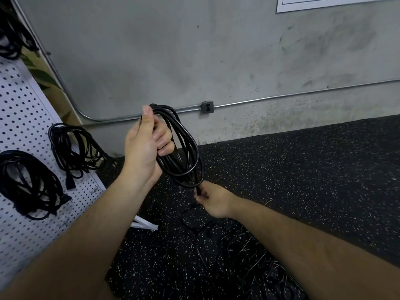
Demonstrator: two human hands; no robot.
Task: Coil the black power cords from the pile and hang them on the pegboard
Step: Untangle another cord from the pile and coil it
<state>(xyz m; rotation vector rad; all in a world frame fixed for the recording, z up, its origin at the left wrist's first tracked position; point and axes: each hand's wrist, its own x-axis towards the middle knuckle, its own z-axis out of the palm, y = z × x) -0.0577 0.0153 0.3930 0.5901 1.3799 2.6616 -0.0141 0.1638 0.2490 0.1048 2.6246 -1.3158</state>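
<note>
My left hand is raised in the middle of the view, closed around a coiled black power cord whose loops hang down to the right of the palm. Just below the coil, my right hand pinches the loose end of the same cord. The pile of black cords lies tangled on the speckled floor under my right forearm. The white pegboard stands at the left, with coiled black cords hung on it.
A grey concrete wall with a metal conduit and an outlet box runs behind my hands. The black speckled floor stretches to the right. A white pegboard foot sits on the floor near my left forearm.
</note>
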